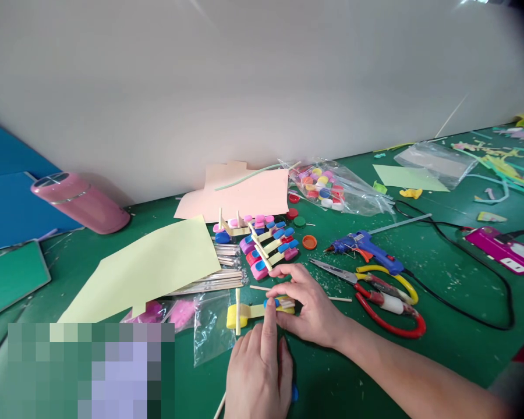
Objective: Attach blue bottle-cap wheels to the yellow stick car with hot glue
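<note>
My left hand (pixel 259 366) points its index finger onto a small blue piece at the right end of a yellow strip assembly (pixel 240 316). My right hand (pixel 308 305) rests at that same end, its fingers curled around the yellow piece there. An upright pale stick (pixel 238 311) crosses the assembly's left end. Just beyond lie several similar assemblies (pixel 259 265) in pink, red and purple with blue tops. A loose stick (pixel 341 299) lies partly behind my right hand.
Scissors (pixel 384 297), a blue glue gun (pixel 371 250) and its cable lie on the right. Behind are a bag of coloured caps (pixel 327 186) and pink paper (pixel 248 195). Yellow-green paper (pixel 148 262), sticks (pixel 218 279) and a pink bottle (pixel 85 203) are on the left.
</note>
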`<state>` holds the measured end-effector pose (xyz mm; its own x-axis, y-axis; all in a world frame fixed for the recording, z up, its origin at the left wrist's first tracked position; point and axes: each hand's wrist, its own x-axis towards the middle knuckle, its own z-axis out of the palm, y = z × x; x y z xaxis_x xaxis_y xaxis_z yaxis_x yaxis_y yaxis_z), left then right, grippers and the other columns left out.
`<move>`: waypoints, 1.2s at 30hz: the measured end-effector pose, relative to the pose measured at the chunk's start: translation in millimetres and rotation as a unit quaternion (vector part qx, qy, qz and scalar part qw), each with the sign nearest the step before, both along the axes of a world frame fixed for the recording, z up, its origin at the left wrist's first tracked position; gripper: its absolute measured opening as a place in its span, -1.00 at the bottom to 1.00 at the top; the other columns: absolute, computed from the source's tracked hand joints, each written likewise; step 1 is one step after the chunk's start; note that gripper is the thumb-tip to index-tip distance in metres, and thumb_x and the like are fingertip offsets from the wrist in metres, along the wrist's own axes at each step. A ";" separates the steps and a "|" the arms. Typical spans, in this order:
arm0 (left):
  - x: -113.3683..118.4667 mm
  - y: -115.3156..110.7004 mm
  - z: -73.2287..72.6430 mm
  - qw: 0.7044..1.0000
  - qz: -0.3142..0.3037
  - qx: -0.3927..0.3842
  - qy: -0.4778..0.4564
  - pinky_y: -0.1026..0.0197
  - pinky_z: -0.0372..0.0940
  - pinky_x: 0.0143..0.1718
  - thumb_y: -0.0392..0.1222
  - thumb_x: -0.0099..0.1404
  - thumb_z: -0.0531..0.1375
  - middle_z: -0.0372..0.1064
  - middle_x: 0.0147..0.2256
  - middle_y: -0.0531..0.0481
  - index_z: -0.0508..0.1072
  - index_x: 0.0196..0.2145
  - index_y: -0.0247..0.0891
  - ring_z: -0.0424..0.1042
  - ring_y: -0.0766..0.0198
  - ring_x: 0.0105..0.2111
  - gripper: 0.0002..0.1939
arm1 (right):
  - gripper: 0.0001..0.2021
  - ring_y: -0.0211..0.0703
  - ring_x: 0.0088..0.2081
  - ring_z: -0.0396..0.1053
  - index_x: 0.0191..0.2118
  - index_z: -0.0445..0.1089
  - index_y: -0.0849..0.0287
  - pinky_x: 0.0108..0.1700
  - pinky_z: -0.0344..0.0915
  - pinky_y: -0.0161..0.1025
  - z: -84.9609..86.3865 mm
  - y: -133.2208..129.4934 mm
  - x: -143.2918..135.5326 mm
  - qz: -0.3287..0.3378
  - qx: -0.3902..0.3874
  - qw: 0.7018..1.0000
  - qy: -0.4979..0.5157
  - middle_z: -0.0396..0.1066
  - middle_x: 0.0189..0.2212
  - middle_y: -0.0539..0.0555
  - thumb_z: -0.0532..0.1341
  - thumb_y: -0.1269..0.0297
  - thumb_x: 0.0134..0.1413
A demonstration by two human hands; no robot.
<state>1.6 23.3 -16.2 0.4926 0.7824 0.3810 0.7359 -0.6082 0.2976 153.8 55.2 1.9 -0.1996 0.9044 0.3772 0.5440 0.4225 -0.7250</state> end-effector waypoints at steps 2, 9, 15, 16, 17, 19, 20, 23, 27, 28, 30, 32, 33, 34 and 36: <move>-0.2 -0.3 -0.7 1.000 0.001 -0.014 0.004 0.17 0.35 -0.49 -0.32 0.24 -0.04 0.44 -0.40 -0.11 -0.15 0.21 -0.36 0.44 0.17 -0.46 -0.39 | -0.86 -0.04 -0.04 0.22 -0.29 0.42 0.13 -0.05 0.25 -0.11 0.9 0.3 0.0 0.005 -0.005 1.000 0.001 0.25 -0.10 0.14 0.25 0.33 -0.05; 1.0 -2.4 -1.1 1.000 0.015 -0.023 -0.005 0.14 0.34 -0.46 -0.33 0.25 -0.04 0.43 -0.39 -0.11 -0.18 0.22 -0.34 0.43 0.17 -0.44 -0.38 | -0.85 -0.04 -0.03 0.21 -0.28 0.41 0.14 -0.05 0.25 -0.11 1.3 -0.1 -0.4 0.006 -0.014 1.000 -0.001 0.24 -0.09 0.13 0.25 0.34 -0.06; 0.1 -1.8 -2.1 1.000 0.009 -0.027 0.000 0.15 0.34 -0.46 -0.32 0.24 -0.03 0.43 -0.39 -0.10 -0.20 0.22 -0.35 0.42 0.18 -0.45 -0.37 | -0.86 -0.05 -0.03 0.21 -0.30 0.42 0.16 -0.03 0.23 -0.12 0.7 -0.5 -0.9 0.009 -0.019 1.000 0.002 0.23 -0.08 0.14 0.25 0.37 -0.08; -0.3 -1.5 -2.5 1.000 0.007 -0.025 0.002 0.15 0.35 -0.46 -0.32 0.23 -0.03 0.43 -0.39 -0.10 -0.20 0.22 -0.36 0.43 0.18 -0.45 -0.36 | -0.85 -0.06 -0.02 0.21 -0.29 0.42 0.16 -0.02 0.22 -0.13 0.6 -0.5 -0.8 0.009 -0.019 1.000 0.003 0.23 -0.08 0.13 0.26 0.37 -0.08; -0.7 -1.1 -2.8 1.000 0.001 -0.023 0.003 0.15 0.35 -0.46 -0.32 0.23 -0.02 0.43 -0.39 -0.11 -0.20 0.22 -0.37 0.43 0.18 -0.45 -0.35 | -0.84 -0.06 -0.02 0.20 -0.29 0.42 0.17 -0.02 0.22 -0.13 0.5 -0.4 -0.7 0.009 -0.019 1.000 0.003 0.23 -0.08 0.13 0.27 0.37 -0.09; -1.3 -0.5 -3.0 1.000 -0.008 -0.017 0.005 0.17 0.35 -0.46 -0.32 0.23 -0.02 0.44 -0.38 -0.12 -0.20 0.22 -0.38 0.43 0.18 -0.44 -0.35 | -0.86 -0.06 -0.02 0.20 -0.31 0.43 0.17 -0.01 0.21 -0.14 0.4 -0.3 -0.4 0.009 -0.021 1.000 0.001 0.23 -0.08 0.13 0.27 0.38 -0.11; -1.5 -0.3 -2.9 1.000 -0.009 -0.016 0.005 0.17 0.35 -0.47 -0.31 0.23 -0.02 0.44 -0.38 -0.13 -0.20 0.22 -0.38 0.44 0.18 -0.44 -0.35 | -0.87 -0.06 -0.02 0.20 -0.33 0.43 0.18 -0.01 0.21 -0.14 0.3 -0.3 -0.3 0.009 -0.023 1.000 -0.001 0.23 -0.08 0.13 0.27 0.38 -0.11; -1.5 -0.4 -2.0 1.000 -0.002 -0.020 0.003 0.17 0.35 -0.47 -0.31 0.23 -0.03 0.44 -0.38 -0.12 -0.21 0.23 -0.36 0.44 0.17 -0.44 -0.35 | -0.87 -0.07 -0.02 0.20 -0.33 0.43 0.17 -0.01 0.20 -0.15 -0.4 -0.4 -0.1 0.007 -0.025 1.000 -0.004 0.22 -0.07 0.13 0.27 0.39 -0.11; -0.3 -1.7 -1.6 1.000 0.002 -0.023 -0.010 0.15 0.35 -0.48 -0.31 0.24 -0.03 0.44 -0.39 -0.11 -0.23 0.23 -0.33 0.43 0.16 -0.45 -0.35 | -0.75 -0.05 -0.01 0.18 -0.23 0.42 0.15 0.00 0.19 -0.14 -2.2 -0.1 0.7 0.005 -0.021 1.000 -0.011 0.21 -0.06 0.14 0.29 0.36 -0.15; 0.2 -2.5 -2.1 1.000 0.005 -0.022 -0.020 0.14 0.35 -0.46 -0.31 0.24 -0.04 0.44 -0.38 -0.12 -0.23 0.23 -0.33 0.44 0.15 -0.44 -0.35 | -0.71 -0.04 0.00 0.17 -0.21 0.41 0.15 0.01 0.18 -0.13 -2.5 0.0 1.2 0.006 -0.019 1.000 -0.015 0.20 -0.05 0.14 0.30 0.34 -0.16; 1.3 -4.9 -3.9 0.998 0.028 -0.022 -0.051 0.13 0.36 -0.41 -0.30 0.25 -0.04 0.43 -0.35 -0.15 -0.21 0.23 -0.32 0.44 0.14 -0.40 -0.36 | -0.65 -0.03 0.02 0.16 -0.16 0.39 0.14 0.03 0.17 -0.11 -2.1 0.2 2.7 0.009 -0.019 0.999 -0.024 0.20 -0.03 0.14 0.32 0.30 -0.19; 2.4 -8.2 -6.4 0.994 0.059 -0.037 -0.084 0.12 0.35 -0.38 -0.27 0.26 -0.04 0.42 -0.34 -0.17 -0.18 0.23 -0.33 0.44 0.13 -0.37 -0.38 | -0.59 -0.02 0.03 0.14 -0.12 0.37 0.14 0.04 0.15 -0.10 -0.5 -0.2 5.2 0.012 -0.023 0.999 -0.035 0.19 -0.02 0.13 0.33 0.26 -0.20; 2.9 -10.0 -7.5 0.991 0.074 -0.054 -0.101 0.12 0.35 -0.39 -0.26 0.26 -0.04 0.41 -0.35 -0.16 -0.16 0.22 -0.33 0.44 0.13 -0.37 -0.39 | -0.57 -0.01 0.03 0.14 -0.11 0.36 0.14 0.05 0.15 -0.09 0.6 -0.6 6.7 0.013 -0.024 0.999 -0.039 0.19 -0.02 0.13 0.33 0.24 -0.20; 3.3 -11.7 -8.4 0.987 0.083 -0.076 -0.117 0.14 0.34 -0.41 -0.24 0.26 -0.04 0.39 -0.37 -0.14 -0.15 0.22 -0.33 0.43 0.14 -0.39 -0.40 | -0.56 -0.01 0.04 0.13 -0.10 0.36 0.14 0.05 0.15 -0.08 1.7 -1.3 8.4 0.015 -0.025 0.999 -0.043 0.19 -0.01 0.14 0.33 0.24 -0.19; 4.2 -14.2 -8.9 0.976 0.091 -0.134 -0.149 0.18 0.32 -0.48 -0.22 0.26 -0.04 0.35 -0.41 -0.07 -0.16 0.22 -0.32 0.40 0.21 -0.47 -0.39 | -0.60 0.00 0.03 0.13 -0.10 0.36 0.15 0.05 0.15 -0.08 3.3 -3.3 12.1 0.018 -0.021 0.999 -0.046 0.18 -0.01 0.14 0.31 0.24 -0.16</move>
